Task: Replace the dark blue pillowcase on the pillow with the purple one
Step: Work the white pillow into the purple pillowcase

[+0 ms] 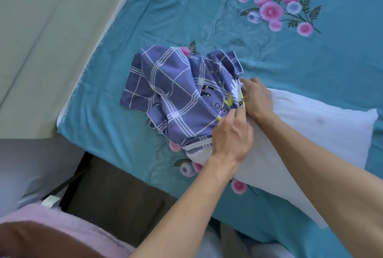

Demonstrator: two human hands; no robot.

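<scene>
Both hands' grip bunches crumpled checked purple pillowcase.

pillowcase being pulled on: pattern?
Purple pillowcase with white plaid lines and a daisy print; head view.

You have a single head-worn view, looking steeply down and forward over the bed from close above, your forearms reaching in from the lower right; its wide angle also catches the floor at left
</scene>
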